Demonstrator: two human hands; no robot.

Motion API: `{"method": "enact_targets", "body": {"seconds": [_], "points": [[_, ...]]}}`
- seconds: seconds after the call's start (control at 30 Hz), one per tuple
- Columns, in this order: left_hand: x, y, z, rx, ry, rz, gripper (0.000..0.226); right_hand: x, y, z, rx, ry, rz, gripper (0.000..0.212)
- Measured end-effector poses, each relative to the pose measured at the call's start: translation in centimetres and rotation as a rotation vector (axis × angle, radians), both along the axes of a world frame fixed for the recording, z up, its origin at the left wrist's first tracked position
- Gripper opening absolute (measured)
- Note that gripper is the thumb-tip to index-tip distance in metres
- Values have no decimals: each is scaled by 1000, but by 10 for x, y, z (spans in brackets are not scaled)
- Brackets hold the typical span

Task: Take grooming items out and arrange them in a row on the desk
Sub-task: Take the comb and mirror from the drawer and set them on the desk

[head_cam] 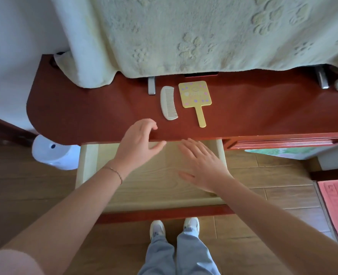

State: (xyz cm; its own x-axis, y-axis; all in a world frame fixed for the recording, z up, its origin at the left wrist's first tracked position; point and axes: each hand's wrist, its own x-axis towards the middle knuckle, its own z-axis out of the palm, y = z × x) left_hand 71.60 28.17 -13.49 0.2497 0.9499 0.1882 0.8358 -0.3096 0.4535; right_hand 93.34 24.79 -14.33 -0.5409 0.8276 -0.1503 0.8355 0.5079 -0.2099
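Note:
A white comb (pixel 168 103) and a yellow hand mirror (pixel 195 96) with pastel dots lie side by side on the red-brown desk (pixel 84 112), the mirror to the right with its handle pointing toward me. Below the desk edge a pale wooden drawer (pixel 144 183) stands pulled out, and its visible bottom is bare. My left hand (pixel 138 145) hovers at the desk's front edge over the drawer, fingers apart and curled, holding nothing. My right hand (pixel 202 163) is spread flat above the drawer's right side, with nothing in it.
A pale green blanket (pixel 184 32) with paw prints hangs over the back of the desk. A white bin (pixel 53 155) stands on the wooden floor at the left. A pink mat (pixel 336 207) lies at the right. My shoes (pixel 174 227) are under the drawer's red front.

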Motion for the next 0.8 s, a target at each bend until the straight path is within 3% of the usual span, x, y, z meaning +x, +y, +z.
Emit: {"method": "enact_targets", "body": {"seconds": [0.3, 0.43, 0.8], "points": [[-30, -104, -27, -178, 336, -276, 106, 6, -59, -17, -78, -175, 169, 105], [-44, -132, -37, -221, 482, -320, 114, 13, -71, -22, -78, -246, 203, 112], [-65, -135, -42, -234, 616, -307, 119, 24, -73, -24, -35, -320, 178, 132]]}}
